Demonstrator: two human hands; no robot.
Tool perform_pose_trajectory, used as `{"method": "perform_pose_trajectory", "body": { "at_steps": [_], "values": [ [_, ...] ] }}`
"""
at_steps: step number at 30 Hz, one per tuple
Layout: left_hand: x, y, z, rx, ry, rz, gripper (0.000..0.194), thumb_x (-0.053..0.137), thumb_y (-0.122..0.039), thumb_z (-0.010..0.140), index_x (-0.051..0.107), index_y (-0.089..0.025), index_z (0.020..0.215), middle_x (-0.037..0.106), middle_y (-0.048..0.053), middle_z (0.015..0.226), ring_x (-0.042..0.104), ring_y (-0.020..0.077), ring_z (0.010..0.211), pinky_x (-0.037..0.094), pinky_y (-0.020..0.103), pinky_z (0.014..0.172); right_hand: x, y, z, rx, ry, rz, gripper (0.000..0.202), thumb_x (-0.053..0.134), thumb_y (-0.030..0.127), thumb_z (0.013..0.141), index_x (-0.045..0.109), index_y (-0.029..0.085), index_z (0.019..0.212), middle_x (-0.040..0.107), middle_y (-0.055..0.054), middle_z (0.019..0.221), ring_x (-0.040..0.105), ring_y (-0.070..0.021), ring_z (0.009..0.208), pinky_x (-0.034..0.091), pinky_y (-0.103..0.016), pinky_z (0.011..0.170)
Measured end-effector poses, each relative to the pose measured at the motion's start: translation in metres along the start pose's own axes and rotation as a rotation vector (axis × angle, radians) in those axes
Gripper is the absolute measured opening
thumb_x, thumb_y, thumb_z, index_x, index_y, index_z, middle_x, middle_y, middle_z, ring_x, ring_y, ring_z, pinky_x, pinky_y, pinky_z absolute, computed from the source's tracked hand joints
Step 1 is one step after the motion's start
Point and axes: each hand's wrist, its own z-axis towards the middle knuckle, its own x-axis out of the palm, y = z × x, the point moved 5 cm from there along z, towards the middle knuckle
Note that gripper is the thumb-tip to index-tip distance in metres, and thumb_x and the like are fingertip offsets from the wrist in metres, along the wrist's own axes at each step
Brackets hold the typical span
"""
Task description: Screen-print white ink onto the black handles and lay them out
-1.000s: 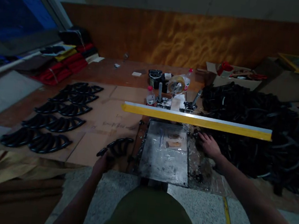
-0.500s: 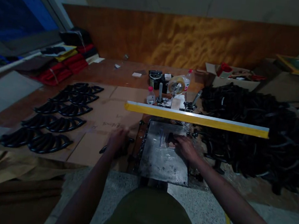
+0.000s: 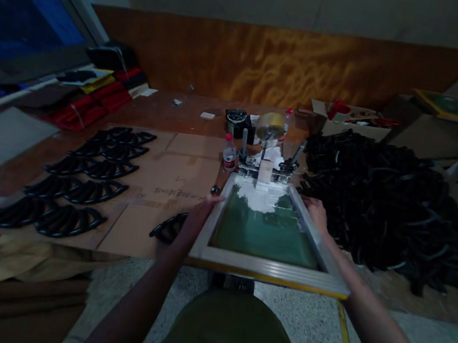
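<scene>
The screen printing frame (image 3: 271, 268) is lowered in front of me, with a metal rim and green mesh (image 3: 263, 234). White ink (image 3: 261, 196) lies across the far part of the mesh. My left hand (image 3: 209, 202) grips the frame's left side, its thumb on the rim and its other fingers mostly hidden. On the right side my right hand (image 3: 316, 213) is closed at the rim, fingers partly behind it. A pale wooden block (image 3: 265, 171) stands at the frame's far end, between two clamp posts. The metal plate is hidden underneath.
Curved black handle-like pieces (image 3: 70, 220) lie in fanned rows on cardboard at left; several more (image 3: 168, 228) lie by my left forearm. A large heap of black pieces (image 3: 387, 207) fills the right. A red-capped bottle (image 3: 229, 155) stands behind the frame.
The frame has swung down from its raised position over the plate. My left hand has left the black pieces and my right hand the plate; both are now at the frame's sides.
</scene>
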Motion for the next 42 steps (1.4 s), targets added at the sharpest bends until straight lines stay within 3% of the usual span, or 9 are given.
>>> {"method": "perform_pose_trajectory", "body": {
  "at_steps": [2,5,9,13,19,25,31,36,42],
  "values": [
    [0.006,0.032,-0.009,-0.048,0.040,0.042,0.053,0.042,-0.054,0.090,0.065,-0.020,0.122,0.065,0.007,0.130,0.056,0.0265,0.124,0.045,0.040,0.104,-0.019,-0.002,0.018,0.051,-0.154,-0.020,0.042,0.049,0.024,0.088,0.059,0.018,0.129,0.059,-0.016,0.127,0.052,-0.0321,0.117,0.044,-0.046,0.096],
    [0.019,0.078,-0.009,-0.113,0.034,0.013,0.058,0.053,-0.045,0.086,0.051,-0.019,0.139,0.058,0.008,0.139,0.053,0.0257,0.129,0.042,0.040,0.108,-0.028,0.041,0.052,-0.107,-0.262,-0.052,0.059,0.058,0.025,0.084,0.044,0.014,0.141,0.042,-0.018,0.146,0.040,-0.0331,0.131,0.040,-0.046,0.102],
    [0.031,0.118,0.002,-0.112,0.024,0.001,0.062,0.056,-0.042,0.086,0.046,-0.019,0.143,0.053,0.009,0.145,0.047,0.0234,0.135,0.037,0.038,0.112,-0.008,0.098,0.083,-0.231,-0.015,-0.143,0.040,0.059,0.018,0.084,0.055,0.012,0.124,0.059,-0.017,0.124,0.052,-0.0286,0.113,0.044,-0.036,0.091],
    [0.032,0.130,0.005,-0.118,0.042,-0.003,0.059,0.054,-0.043,0.088,0.048,-0.017,0.140,0.053,0.011,0.144,0.049,0.0231,0.134,0.036,0.037,0.113,0.018,0.109,0.063,-0.183,0.239,-0.194,0.018,0.053,0.014,0.085,0.063,0.015,0.100,0.067,-0.012,0.099,0.059,-0.0226,0.091,0.044,-0.029,0.078],
    [0.033,0.126,0.003,-0.134,0.044,-0.059,0.061,0.055,-0.046,0.086,0.050,-0.013,0.136,0.056,0.015,0.140,0.050,0.0269,0.132,0.039,0.041,0.110,0.020,0.117,0.001,-0.525,0.309,-0.119,0.028,0.053,0.002,0.073,0.064,0.013,0.096,0.065,-0.012,0.097,0.057,-0.0229,0.096,0.042,-0.030,0.082],
    [0.031,0.117,0.000,-0.173,0.030,-0.078,0.062,0.058,-0.050,0.083,0.052,-0.014,0.134,0.068,0.013,0.123,0.062,0.0286,0.117,0.050,0.042,0.097,0.012,0.119,0.013,-0.444,0.167,-0.069,0.020,0.052,0.007,0.076,0.064,0.015,0.090,0.063,-0.011,0.091,0.053,-0.0239,0.092,0.042,-0.032,0.081],
    [0.030,0.104,-0.003,-0.156,0.025,-0.078,0.059,0.058,-0.045,0.084,0.052,-0.013,0.134,0.065,0.013,0.129,0.059,0.0277,0.120,0.047,0.041,0.102,0.019,0.118,-0.015,-0.610,0.130,-0.008,0.028,0.051,0.007,0.078,0.066,0.012,0.101,0.064,-0.014,0.096,0.053,-0.0255,0.096,0.042,-0.035,0.086],
    [0.024,0.087,-0.007,-0.180,0.050,-0.017,0.060,0.055,-0.046,0.087,0.049,-0.015,0.139,0.064,0.011,0.131,0.060,0.0260,0.121,0.047,0.040,0.102,0.000,0.107,0.047,-0.371,0.093,-0.013,0.041,0.056,0.022,0.088,0.057,0.020,0.129,0.067,-0.009,0.101,0.059,-0.0234,0.095,0.043,-0.031,0.082],
    [0.002,0.027,-0.003,-0.102,-0.035,0.028,0.050,0.044,-0.054,0.090,0.066,-0.021,0.120,0.064,0.007,0.132,0.053,0.0258,0.129,0.040,0.039,0.109,-0.042,0.055,0.101,0.010,-0.046,-0.132,0.054,0.056,0.035,0.093,0.043,0.030,0.145,0.069,-0.009,0.112,0.065,-0.0246,0.092,0.047,-0.031,0.075]
  ]
}}
